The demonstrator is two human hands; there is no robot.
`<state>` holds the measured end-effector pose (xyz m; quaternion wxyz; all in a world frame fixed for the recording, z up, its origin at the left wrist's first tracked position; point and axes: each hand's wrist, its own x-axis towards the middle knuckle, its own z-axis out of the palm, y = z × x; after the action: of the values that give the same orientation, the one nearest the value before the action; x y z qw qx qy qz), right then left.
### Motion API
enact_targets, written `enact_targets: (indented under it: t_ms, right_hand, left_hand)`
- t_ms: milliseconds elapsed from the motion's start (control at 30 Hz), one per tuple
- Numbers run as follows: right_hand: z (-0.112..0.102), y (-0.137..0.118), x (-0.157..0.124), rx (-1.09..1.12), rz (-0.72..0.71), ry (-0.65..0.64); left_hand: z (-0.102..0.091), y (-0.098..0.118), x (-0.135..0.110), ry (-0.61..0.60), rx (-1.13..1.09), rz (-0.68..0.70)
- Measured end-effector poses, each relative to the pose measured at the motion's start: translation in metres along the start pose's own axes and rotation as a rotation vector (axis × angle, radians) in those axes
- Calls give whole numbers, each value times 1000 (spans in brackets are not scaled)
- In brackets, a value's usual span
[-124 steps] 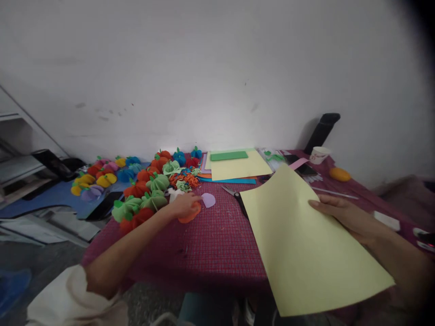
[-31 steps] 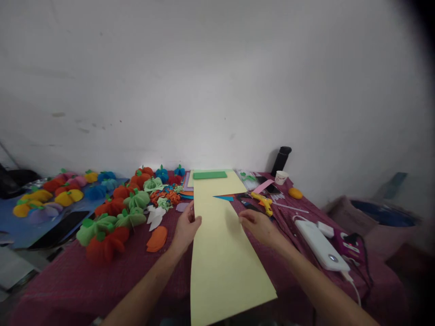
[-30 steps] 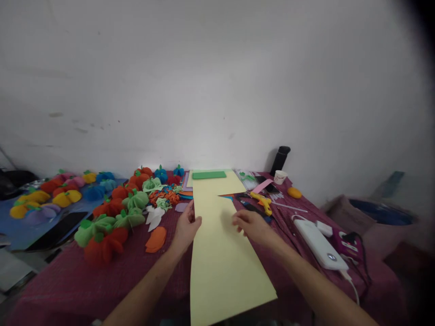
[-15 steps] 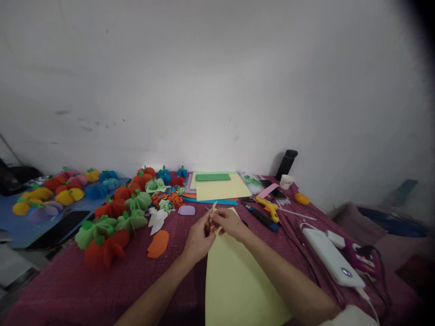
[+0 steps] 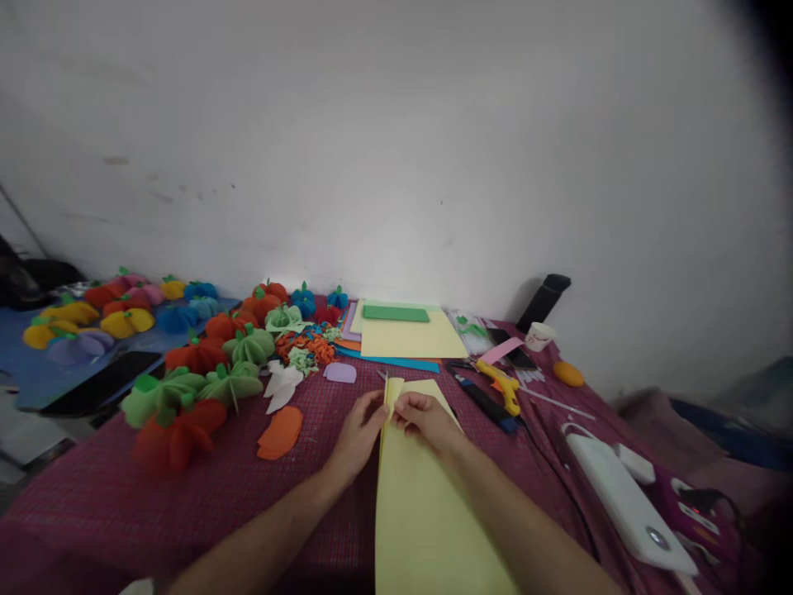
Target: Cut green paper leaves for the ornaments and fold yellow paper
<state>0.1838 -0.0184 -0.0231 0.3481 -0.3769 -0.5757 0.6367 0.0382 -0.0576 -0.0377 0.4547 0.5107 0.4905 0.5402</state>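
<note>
A long pale yellow sheet of paper lies on the red checked tablecloth, running from the near edge towards the middle. My left hand and my right hand both pinch its far end, where a narrow strip of the sheet is folded upright between the fingertips. The fingers of both hands are closed on the paper. An orange paper cutout and a lilac cutout lie just left of my hands.
Coloured paper pumpkins crowd the left side. A stack of coloured sheets lies at the back. A yellow glue gun, a white power bank, a paper cup and a black bottle sit on the right.
My hands came together at the sheet's far end and folded a narrow strip upright. The sheet slid nearer to me, and the view shifted a little.
</note>
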Motion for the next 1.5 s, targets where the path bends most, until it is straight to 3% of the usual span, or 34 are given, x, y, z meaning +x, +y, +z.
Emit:
enact_targets:
  t_ms: [467,733,933,1100,1200,1267,1333,1400,1500]
  right_hand:
    - [-2,-4,-1,33,67,45]
    - [4,5,3,-160,38,97]
    - [-6,0,4,-71,23,166]
    - [-13,-37,-15,-33,-87,247]
    - [-25,-78,-41,-43,-204,309]
    - [-39,-110,-63,4,-205,328]
    - [-54,-141,-88,14,-173,431]
    - [-69,-166,-112,-2,-177,624]
    - [-85,-190,-139,-37,-203,796]
  left_hand:
    - [0,2,2,-31,-153,-153]
    - [4,-2,-2,-108,-69,0]
    - [-9,1,9,16,-80,-107]
    - [-27,-4,21,153,-81,-94]
    - [-36,-6,26,216,-99,-73]
    - [-41,-7,29,274,-108,-68]
    - [-46,-9,31,336,-117,-69]
    - [-51,-12,34,386,-128,-70]
    - [-55,-15,37,437,-137,-70]
